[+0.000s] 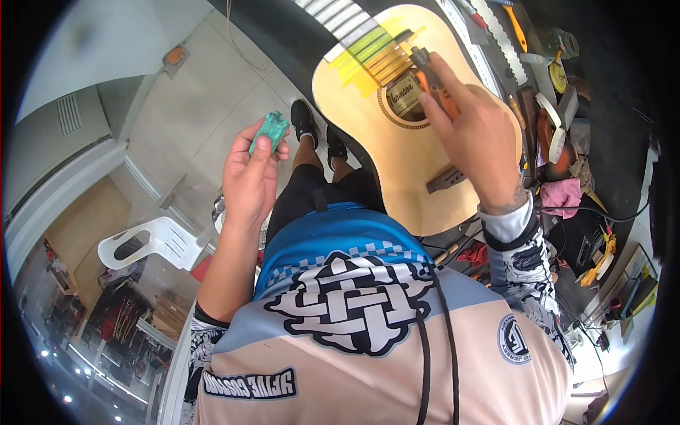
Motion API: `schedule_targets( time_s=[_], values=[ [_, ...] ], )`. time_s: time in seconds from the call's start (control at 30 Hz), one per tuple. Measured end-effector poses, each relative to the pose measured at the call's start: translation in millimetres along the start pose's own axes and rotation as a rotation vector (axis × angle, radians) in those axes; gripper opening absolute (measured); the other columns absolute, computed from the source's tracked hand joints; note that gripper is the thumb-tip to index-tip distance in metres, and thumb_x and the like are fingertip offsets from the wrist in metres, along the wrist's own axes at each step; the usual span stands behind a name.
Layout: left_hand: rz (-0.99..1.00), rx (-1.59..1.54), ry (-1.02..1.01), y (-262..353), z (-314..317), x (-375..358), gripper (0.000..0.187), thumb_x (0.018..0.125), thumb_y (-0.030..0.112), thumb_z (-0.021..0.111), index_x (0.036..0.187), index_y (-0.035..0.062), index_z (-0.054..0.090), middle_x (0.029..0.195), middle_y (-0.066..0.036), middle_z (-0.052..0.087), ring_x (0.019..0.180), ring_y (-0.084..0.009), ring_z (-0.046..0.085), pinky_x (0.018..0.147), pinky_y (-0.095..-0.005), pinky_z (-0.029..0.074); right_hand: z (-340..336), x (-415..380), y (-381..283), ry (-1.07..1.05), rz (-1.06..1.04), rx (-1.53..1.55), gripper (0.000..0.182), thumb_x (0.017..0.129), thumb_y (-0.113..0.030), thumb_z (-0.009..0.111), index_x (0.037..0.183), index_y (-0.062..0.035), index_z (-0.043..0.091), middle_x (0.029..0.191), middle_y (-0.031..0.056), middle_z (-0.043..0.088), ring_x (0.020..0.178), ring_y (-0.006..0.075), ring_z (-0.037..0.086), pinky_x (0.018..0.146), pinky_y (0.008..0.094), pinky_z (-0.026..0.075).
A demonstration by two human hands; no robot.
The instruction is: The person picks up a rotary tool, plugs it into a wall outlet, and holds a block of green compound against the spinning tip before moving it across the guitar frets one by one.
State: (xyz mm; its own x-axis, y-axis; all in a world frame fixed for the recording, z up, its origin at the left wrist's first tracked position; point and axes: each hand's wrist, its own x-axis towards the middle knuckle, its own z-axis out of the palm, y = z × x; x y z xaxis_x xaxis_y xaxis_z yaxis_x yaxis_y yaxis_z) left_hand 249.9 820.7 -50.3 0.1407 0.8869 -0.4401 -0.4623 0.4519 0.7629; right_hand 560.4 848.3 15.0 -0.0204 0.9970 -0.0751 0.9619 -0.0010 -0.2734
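Observation:
My left hand (248, 170) is raised to the left of the guitar, with thumb and fingers closed round a rough-edged green polishing compound bar (270, 133). An orange and black rotary tool (440, 95) is gripped in my right hand (482, 134), over the sound hole. Its dark tip end points toward the fretboard (347, 28). Below it lies a pale-topped acoustic guitar (382, 159), face up, its neck running to the upper left. Yellow masking tape (348, 69) covers the top beside the fretboard end. A dark bridge (445, 180) shows without strings.
Right of the guitar, the dark bench carries tape rolls (549, 110), a pink cloth (562, 198), a glass jar (563, 44), an orange-handled brush (517, 28) and a black cable (602, 210). A white plastic chair (159, 241) stands on the left.

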Motion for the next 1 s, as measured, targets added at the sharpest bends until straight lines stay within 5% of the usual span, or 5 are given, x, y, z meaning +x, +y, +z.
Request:
schedule_targets(
  time_s=[0.4, 1.0],
  values=[
    [-0.002, -0.112, -0.070, -4.2, 10.6, 0.8, 0.038, 0.102, 0.017, 0.060, 0.134, -0.0008, 0.052, 0.121, -0.019, 0.064, 0.098, -0.0200, 0.061, 0.088, -0.0327, 0.049, -3.8, -28.9, -63.8, -0.290, -0.027, 0.343, 0.052, 0.089, -0.030, 0.073, 0.139, -0.0224, 0.061, 0.085, 0.0166, 0.067, 0.072, 0.0343, 0.068, 0.063, 0.0410, 0.054],
    [0.004, -0.113, -0.069, -5.2, 9.7, -2.0, 0.036, 0.102, 0.016, 0.059, 0.132, -0.0018, 0.053, 0.117, -0.014, 0.065, 0.096, -0.0190, 0.060, 0.087, -0.0322, 0.048, -0.7, -29.6, -84.8, -0.282, -0.105, 0.410, 0.052, 0.090, -0.034, 0.070, 0.139, -0.0196, 0.059, 0.075, 0.0137, 0.064, 0.062, 0.0327, 0.066, 0.058, 0.0420, 0.054]
  ],
)
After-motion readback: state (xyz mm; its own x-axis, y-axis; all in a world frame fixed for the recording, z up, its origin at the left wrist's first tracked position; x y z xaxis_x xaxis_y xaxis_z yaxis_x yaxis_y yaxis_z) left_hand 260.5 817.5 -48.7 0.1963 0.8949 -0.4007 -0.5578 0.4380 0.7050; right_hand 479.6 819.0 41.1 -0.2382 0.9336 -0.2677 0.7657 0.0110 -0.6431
